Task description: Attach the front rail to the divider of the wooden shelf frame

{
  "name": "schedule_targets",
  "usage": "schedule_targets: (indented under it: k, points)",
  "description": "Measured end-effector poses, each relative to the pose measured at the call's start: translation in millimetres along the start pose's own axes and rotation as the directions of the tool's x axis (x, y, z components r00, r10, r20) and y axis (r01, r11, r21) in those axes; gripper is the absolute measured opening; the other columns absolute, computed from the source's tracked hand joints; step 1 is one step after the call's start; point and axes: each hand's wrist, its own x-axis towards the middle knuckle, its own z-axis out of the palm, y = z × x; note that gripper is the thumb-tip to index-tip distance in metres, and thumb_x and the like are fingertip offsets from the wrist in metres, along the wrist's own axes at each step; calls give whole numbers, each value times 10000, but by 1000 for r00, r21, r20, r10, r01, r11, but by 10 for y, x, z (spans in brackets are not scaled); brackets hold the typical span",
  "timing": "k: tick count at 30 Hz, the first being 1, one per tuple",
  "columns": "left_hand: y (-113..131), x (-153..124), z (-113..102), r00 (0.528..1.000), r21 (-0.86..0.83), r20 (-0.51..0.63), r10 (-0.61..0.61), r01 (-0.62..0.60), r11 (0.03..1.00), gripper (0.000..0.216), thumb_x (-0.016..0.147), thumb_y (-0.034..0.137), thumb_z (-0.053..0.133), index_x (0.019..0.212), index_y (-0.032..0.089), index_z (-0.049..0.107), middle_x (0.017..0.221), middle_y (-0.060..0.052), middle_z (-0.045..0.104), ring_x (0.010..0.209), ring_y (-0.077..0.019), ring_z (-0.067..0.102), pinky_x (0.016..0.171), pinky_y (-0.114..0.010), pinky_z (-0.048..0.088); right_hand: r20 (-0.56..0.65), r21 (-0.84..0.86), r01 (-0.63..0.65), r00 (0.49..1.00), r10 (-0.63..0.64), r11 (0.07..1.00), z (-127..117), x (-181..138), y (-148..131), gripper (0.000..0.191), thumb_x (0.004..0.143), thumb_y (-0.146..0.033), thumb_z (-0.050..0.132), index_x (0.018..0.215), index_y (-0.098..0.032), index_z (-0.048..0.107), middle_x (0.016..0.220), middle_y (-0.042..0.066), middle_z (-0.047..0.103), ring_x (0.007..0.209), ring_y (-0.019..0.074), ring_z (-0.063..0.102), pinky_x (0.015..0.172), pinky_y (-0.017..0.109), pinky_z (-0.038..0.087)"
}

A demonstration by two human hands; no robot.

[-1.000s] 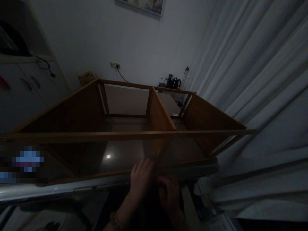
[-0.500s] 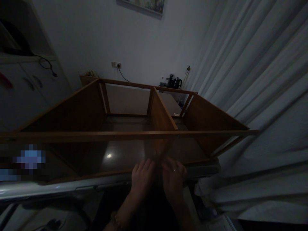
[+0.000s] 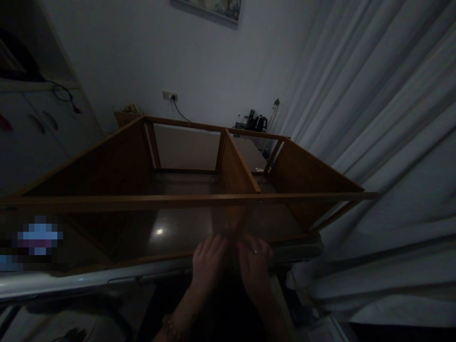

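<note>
A large brown wooden frame [image 3: 117, 203], open on top and split by a central panel [image 3: 237, 161], stretches across the view. At its near side, left of the short middle post [image 3: 243, 222], my left hand [image 3: 208, 261] has its fingers curled over the lower rail [image 3: 153, 261]. Just right of that post my right hand [image 3: 255, 263], with a ring on one finger, is bent round the same rail. Dim light hides both thumbs and the undersides of the fingers. A bracelet [image 3: 170, 327] circles my left wrist.
Long pale curtains [image 3: 356, 104] hang close on the right. Behind the frame, a black kettle [image 3: 261, 123] stands near the wall, and a socket [image 3: 170, 95] has a cable plugged in. White cabinets [image 3: 32, 137] stand at left. A pale metal edge [image 3: 78, 279] runs along the near side.
The whole scene has shifted slightly left in view. Both hands keep about the same place on the lower rail by the middle post.
</note>
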Motion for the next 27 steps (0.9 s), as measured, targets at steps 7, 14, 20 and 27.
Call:
schedule_targets:
  k: [7,14,20,27]
  points:
    - [-17,-16,14,1000,8,2,3,-3,1000,218,795,146,559,974,232,651,996,-38,693,904,-228,600,757,-338,396,11,-31,289,957,-289,957,-106,-353,78,322,922,-376,445,1217,-292,546,973,19,652,876,183,551,830,346,370]
    - [-3,16,-19,1000,18,-3,-2,2,1000,205,802,144,544,937,243,663,964,-39,697,862,-217,606,716,-322,397,31,66,295,954,-297,953,-92,-336,-33,281,960,-275,378,1136,-243,595,847,15,672,765,152,566,759,299,450]
    - [-45,-22,36,1000,-5,10,16,-16,1000,237,825,161,496,970,241,666,984,-58,690,877,-218,599,724,-314,394,74,119,325,939,-335,938,-115,-288,-38,314,963,-239,331,1114,-239,607,854,41,657,822,161,584,744,292,498]
    - [-66,-52,61,999,38,-10,49,-49,998,261,828,145,472,987,240,656,985,-54,693,899,-223,599,751,-326,388,5,188,284,957,-290,940,28,-358,11,312,945,-188,368,1149,-252,595,894,41,663,848,142,625,760,268,533]
